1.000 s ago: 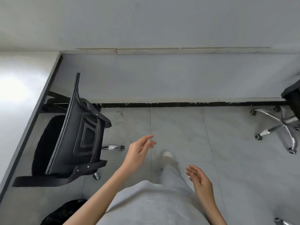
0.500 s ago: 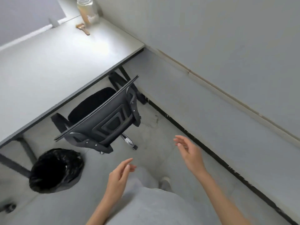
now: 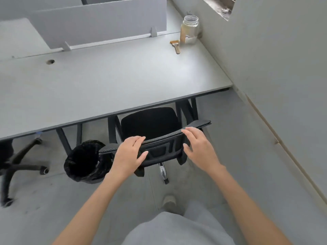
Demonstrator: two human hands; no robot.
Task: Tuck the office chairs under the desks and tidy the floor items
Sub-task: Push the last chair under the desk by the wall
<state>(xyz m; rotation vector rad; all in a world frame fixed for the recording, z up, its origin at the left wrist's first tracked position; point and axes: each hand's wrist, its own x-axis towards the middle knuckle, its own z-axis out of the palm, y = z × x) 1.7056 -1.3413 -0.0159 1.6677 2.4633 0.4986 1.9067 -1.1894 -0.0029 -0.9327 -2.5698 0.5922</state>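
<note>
The black office chair (image 3: 155, 137) stands at the front edge of the grey tabletop (image 3: 109, 82), its seat partly under that edge and its backrest facing the person. The far part of the seat is hidden by the tabletop, and most of the base is hidden behind the backrest; only one chrome leg with a caster (image 3: 163, 174) shows below it. The top rail of the backrest runs left to right, rising slightly toward the right, roughly parallel to the tabletop's edge.

The left hand (image 3: 130, 155) lies over the left part of the rail, fingers draped over the top and thumb spread against the back panel, a loose grip that is not curled tight. The right hand (image 3: 200, 147) is at the right part of the rail, fingers extended with the tips on the top edge and thumb apart below; it touches without clasping.

Just left of the chair, under the tabletop edge, stands a bin lined with a black bag (image 3: 85, 163), touching or almost touching the backrest's left corner. Farther left, a second chair's black base (image 3: 17, 165) is cut off by the frame. On the tabletop's far right corner are a glass jar (image 3: 189, 30) and a small brown tool (image 3: 175, 46), hard to identify. A grey divider panel (image 3: 99, 23) stands along the back.
</note>
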